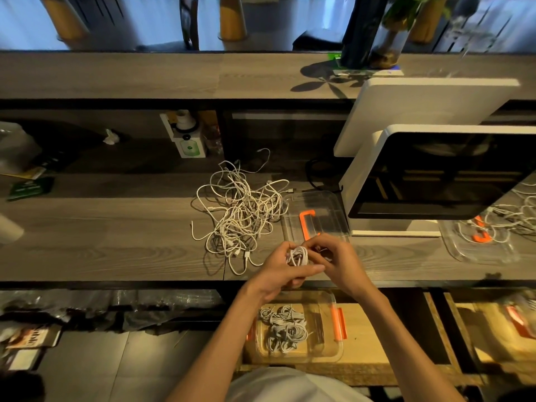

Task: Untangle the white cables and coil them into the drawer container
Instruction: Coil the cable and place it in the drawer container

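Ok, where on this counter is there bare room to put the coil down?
The counter is bare left of the tangled cables. A narrow strip is bare along the front edge under the monitor. It is crowded between tangle, clear lid and hands.

Single head view, looking steeply down, close over desk (116,250); edges blurred.

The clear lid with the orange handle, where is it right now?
Head view: the clear lid lies on the counter, right of the tangled cables, against the white monitor's base.

left hand (282,266), right hand (338,261), both curled, touching
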The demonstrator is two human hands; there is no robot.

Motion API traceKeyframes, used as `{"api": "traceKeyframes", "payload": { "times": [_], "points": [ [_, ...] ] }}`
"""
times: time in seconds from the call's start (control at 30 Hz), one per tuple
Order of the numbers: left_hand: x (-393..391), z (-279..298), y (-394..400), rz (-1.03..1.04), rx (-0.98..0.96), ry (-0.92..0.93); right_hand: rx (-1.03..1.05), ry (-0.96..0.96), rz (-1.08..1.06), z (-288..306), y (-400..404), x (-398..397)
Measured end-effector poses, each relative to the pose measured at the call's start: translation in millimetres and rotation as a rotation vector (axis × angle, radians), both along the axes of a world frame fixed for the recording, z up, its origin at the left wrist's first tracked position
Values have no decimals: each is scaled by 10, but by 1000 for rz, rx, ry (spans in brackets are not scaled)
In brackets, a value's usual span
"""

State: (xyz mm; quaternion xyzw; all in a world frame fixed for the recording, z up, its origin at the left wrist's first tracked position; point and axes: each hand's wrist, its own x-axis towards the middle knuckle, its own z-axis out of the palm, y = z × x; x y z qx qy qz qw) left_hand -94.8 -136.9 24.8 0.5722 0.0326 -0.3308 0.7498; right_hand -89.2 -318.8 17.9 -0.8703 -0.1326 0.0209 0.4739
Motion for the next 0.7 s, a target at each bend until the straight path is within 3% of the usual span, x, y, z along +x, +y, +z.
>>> {"api": "traceKeyframes", "payload": {
  "times": [0.17,0.37,0.7],
  "points": [
    [10,-13,-71,204,118,-71,-6,-8,-31,-3,16,-47],
    [17,-38,-109,209,454,-270,1,24,-133,-57,94,-86],
    [84,-17,-9,418,-117,54,41,60,-234,-161,254,-206]
  ]
}}
